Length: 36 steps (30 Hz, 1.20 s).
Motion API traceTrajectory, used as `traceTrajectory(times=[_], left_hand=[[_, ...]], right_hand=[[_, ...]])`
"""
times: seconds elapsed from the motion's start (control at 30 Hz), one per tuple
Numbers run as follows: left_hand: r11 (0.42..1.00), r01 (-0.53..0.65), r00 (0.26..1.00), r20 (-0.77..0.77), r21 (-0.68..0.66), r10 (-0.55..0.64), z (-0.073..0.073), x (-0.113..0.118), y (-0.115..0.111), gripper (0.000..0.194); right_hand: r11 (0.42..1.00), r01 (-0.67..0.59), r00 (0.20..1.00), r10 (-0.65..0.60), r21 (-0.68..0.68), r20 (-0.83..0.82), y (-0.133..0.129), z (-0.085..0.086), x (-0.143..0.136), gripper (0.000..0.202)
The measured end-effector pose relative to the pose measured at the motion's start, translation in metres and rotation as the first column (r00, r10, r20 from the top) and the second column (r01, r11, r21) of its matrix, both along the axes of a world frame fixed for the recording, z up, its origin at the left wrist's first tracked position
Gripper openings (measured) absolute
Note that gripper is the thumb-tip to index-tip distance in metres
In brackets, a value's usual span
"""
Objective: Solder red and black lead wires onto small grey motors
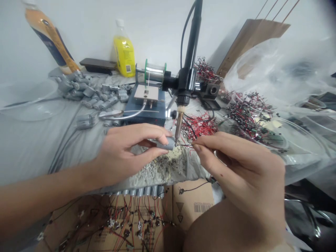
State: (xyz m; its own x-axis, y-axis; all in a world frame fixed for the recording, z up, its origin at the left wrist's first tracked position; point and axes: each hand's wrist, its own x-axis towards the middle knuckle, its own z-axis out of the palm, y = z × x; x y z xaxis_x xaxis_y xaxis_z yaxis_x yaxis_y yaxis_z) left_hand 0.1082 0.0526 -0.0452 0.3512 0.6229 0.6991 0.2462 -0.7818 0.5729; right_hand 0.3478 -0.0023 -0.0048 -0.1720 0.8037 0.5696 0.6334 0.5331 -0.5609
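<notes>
Between the thumb and fingers of my left hand [128,147] is a small grey cylindrical motor [168,143], lying on its side with its end toward the right. The tip of a soldering iron [179,124], held pointing down in a black stand, is at that end. My right hand [233,164] pinches a thin dark wire [186,145] that reaches left to the iron tip. Whether wire, tip and motor all touch is too small to tell. Behind the motor stands a blue box [145,101] with a metal tube, below a solder spool [155,71].
Grey motors [91,96] pile up at the left. Red wires [201,126] and dark wire bundles [249,112] lie behind and right. Two bottles, one yellow [124,52], stand at the back. Below the table edge, wired motors [147,190] line a cardboard box [194,199].
</notes>
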Motion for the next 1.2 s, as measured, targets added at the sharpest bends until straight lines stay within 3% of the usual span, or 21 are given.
traceTrajectory(times=[1.2], left_hand=[[0.999, -0.027, 1.000, -0.007, 0.028, 0.027, -0.0014, -0.0014, 0.0005, 0.015]], right_hand=[[0.999, -0.022, 1.000, 0.023, 0.030, -0.001, -0.0004, 0.0001, 0.0015, 0.012]])
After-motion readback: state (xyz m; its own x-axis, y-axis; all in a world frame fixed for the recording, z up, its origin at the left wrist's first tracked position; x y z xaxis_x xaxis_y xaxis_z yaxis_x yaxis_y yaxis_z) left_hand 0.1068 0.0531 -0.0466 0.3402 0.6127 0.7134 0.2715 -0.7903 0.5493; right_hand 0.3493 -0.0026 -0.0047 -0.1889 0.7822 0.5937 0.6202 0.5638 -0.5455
